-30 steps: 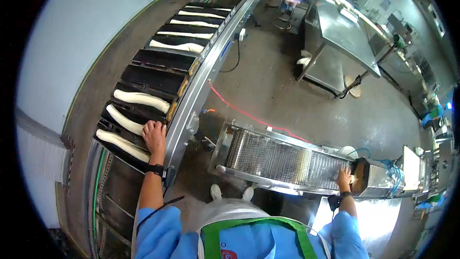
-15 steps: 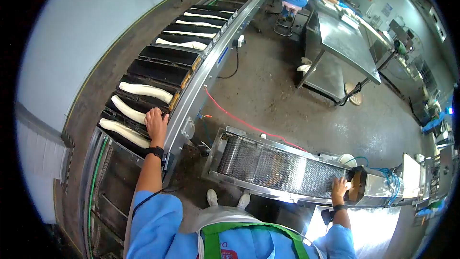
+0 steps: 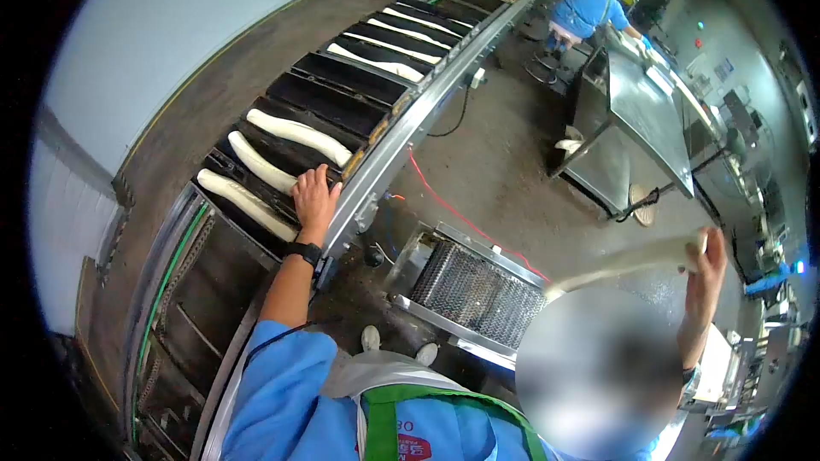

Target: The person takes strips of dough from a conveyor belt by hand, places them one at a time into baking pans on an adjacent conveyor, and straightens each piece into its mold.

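Note:
My left hand (image 3: 315, 203) lies over the near end of a long white dough strip (image 3: 258, 164) in a black tray, its fingers extended and touching there. Another dough strip (image 3: 246, 203) rests in the tray nearest me, and a third dough strip (image 3: 299, 134) lies just beyond. On the right, my right hand (image 3: 706, 271) is raised and closed around one end of a dough strip (image 3: 632, 259), which stretches out to the left in the air, smeared by motion. A round blurred patch hides my right forearm and part of the mesh belt.
The tray conveyor (image 3: 410, 124) runs away to the upper right, with several more filled trays. A short mesh conveyor (image 3: 474, 288) stands in front of me. Farther off are a steel table (image 3: 641, 111) and a seated person in blue (image 3: 589, 8). A red hose (image 3: 453, 215) crosses the floor.
My right hand has risen from the mesh conveyor's right end and now holds a dough strip up in the air. My left hand stays at the same dough strip. The view has shifted.

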Tool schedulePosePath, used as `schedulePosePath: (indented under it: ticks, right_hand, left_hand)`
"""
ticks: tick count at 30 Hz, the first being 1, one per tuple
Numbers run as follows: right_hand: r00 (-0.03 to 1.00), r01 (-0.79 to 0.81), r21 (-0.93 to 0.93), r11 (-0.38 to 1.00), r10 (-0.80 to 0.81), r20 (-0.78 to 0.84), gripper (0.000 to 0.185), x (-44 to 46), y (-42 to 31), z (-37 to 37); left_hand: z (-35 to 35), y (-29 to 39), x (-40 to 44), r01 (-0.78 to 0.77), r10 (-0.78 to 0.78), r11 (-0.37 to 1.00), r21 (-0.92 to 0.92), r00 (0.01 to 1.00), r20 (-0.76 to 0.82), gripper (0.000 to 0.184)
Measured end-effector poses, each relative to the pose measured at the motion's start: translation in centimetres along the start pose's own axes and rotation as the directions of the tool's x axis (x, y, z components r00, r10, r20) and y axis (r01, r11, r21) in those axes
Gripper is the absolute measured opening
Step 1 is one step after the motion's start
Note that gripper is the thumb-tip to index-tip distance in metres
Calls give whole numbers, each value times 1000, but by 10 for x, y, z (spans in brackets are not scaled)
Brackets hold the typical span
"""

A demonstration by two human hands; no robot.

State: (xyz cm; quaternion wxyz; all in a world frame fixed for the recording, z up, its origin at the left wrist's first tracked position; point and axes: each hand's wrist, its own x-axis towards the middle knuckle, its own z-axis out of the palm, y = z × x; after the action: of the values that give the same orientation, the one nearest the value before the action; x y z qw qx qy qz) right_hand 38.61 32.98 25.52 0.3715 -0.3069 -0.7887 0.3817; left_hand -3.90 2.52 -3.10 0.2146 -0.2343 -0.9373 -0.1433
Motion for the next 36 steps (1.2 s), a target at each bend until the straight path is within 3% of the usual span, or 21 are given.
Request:
schedulePosePath:
  ticks: [1, 4, 6, 7, 8, 9, 10, 13, 15, 17, 19, 21, 23, 25, 27, 30, 31, 32, 33, 35, 36]
  right_hand:
    - [998, 59, 114, 992, -61, 17, 26, 11, -21, 19]
    - [973, 189, 156, 970, -206, 106, 39, 48, -54, 85]
    - [954, 189, 273, 943, -243, 178, 39, 75, -66, 152]
    - [948, 83, 405, 911, -197, 249, 38, 84, -78, 192]
    - [937, 285, 73, 956, -294, 191, 34, 100, -78, 236]
    - [913, 43, 358, 933, -183, 365, 28, 98, -96, 273]
    - [895, 59, 389, 920, -221, 387, 26, 106, -89, 314]
    - [813, -12, 266, 964, -145, 564, 38, 104, -50, 415]
    - [705, 174, 197, 965, -261, 659, 38, 95, -4, 451]
    - [510, 96, 167, 981, -193, 838, 40, 72, 4, 434]
    - [477, 161, 125, 979, -188, 858, 38, 59, 50, 414]
    - [507, 239, 30, 970, -151, 848, 36, 52, 96, 376]
    - [569, 360, -247, 900, -2, 822, 38, 50, 159, 331]
    - [700, 370, -514, 774, 132, 702, 42, 32, 217, 272]
    - [775, 125, -717, 686, 384, 502, 42, -1, 265, 206]
    - [776, -97, -808, 582, 553, 305, 49, -67, 335, 113]
    - [794, 38, -831, 554, 488, 361, 51, -90, 348, 84]
    - [893, 68, -852, 520, 348, 284, 50, -117, 335, 66]
    - [877, -8, -816, 578, 396, 272, 46, -138, 354, 41]
    - [764, -245, -859, 449, 635, 114, 44, -163, 342, 23]
    - [744, -178, -850, 496, 633, 214, 44, -173, 351, 11]
  left_hand:
    - [-3, 0, 1, 7, -7, 1000, -15, 1000, 17, 44]
    - [-6, -3, 0, 29, -28, 999, -24, 999, 42, 45]
    - [-15, -4, 1, 16, -13, 998, -60, 999, 52, 44]
    - [-19, -4, 2, 37, -30, 997, -74, 995, 93, 44]
    - [-18, -5, 1, 30, -25, 997, -76, 997, 72, 44]
    - [-17, -7, 1, 22, -18, 997, -77, 999, 51, 44]
    - [-20, -9, 1, 17, -13, 996, -83, 998, 57, 44]
    - [-24, -13, -1, 8, -5, 997, -74, 999, 44, 45]
    - [-20, -19, -3, -2, 5, 998, -58, 998, 63, 46]
    - [-20, -22, -4, 3, -1, 1000, -25, 998, 61, 45]
    - [-28, -19, -4, 10, -10, 1000, -1, 996, 85, 45]
    - [-28, -18, -3, 8, -8, 1000, 3, 997, 77, 44]
    - [-28, -17, -2, 3, -1, 1000, -22, 997, 83, 43]
    - [-32, -14, -2, 25, -20, 998, -66, 997, 78, 44]
    - [-36, -11, -4, -61, 61, 994, -95, 998, -3, 42]
    - [-37, -10, -4, -35, 40, 989, -144, 999, 29, 42]
    - [-33, -9, -4, -11, 22, 987, -158, 997, 68, 42]
    - [-42, -3, -4, 42, -23, 988, -150, 992, 124, 42]
    - [-33, -9, -8, -47, 52, 993, -112, 998, 40, 40]
    - [-25, -21, -5, -188, 190, 978, -94, 982, 13, 38]
    - [-24, -24, -6, -198, 198, 980, -23, 980, 19, 37]
